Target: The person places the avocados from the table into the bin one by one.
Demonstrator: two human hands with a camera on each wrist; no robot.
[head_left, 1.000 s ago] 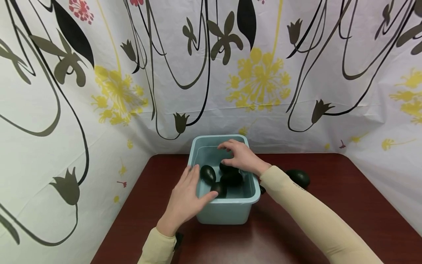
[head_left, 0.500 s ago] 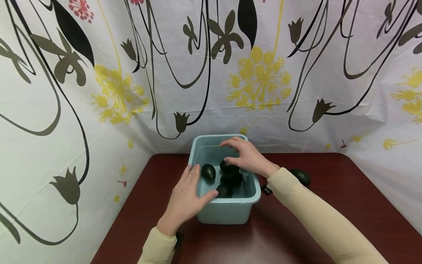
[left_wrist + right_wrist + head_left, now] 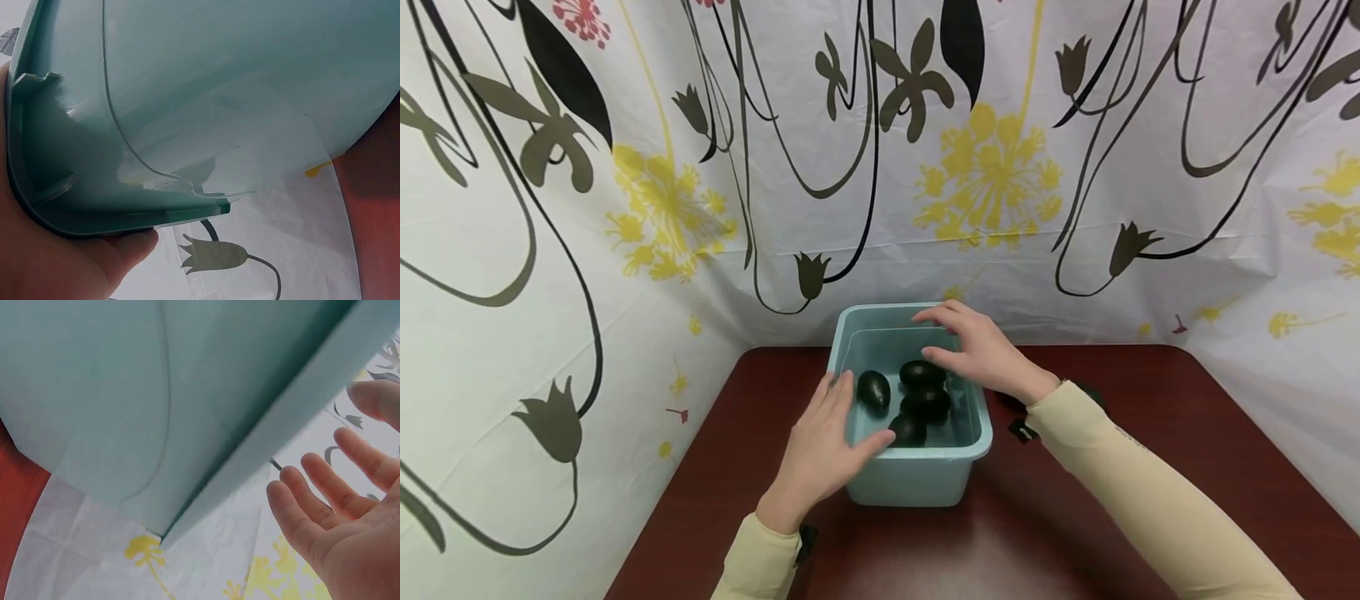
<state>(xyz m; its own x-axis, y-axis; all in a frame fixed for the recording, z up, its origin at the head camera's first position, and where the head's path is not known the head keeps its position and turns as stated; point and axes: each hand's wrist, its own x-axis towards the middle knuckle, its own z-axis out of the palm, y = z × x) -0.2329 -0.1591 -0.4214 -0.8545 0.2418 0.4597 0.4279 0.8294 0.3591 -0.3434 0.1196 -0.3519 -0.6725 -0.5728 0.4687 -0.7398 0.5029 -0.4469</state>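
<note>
A light blue plastic bin stands on the table with several dark green avocados lying on its floor. My left hand rests on the bin's front left corner, fingers laid out straight and thumb over the front rim. The left wrist view shows that hand against the bin's rim. Above the right rim is my right hand, its fingers spread and slightly bent with nothing between them. In the right wrist view the right hand is beside the bin's outer wall, palm showing.
Another dark green avocado lies on the dark red table right of the bin, mostly hidden behind my right sleeve. A white flower-patterned cloth hangs behind and at both sides of the table.
My right hand has drawn back to the right and slightly up, away from the avocados. The front avocado in the bin has shifted slightly right. The left hand stays put.
</note>
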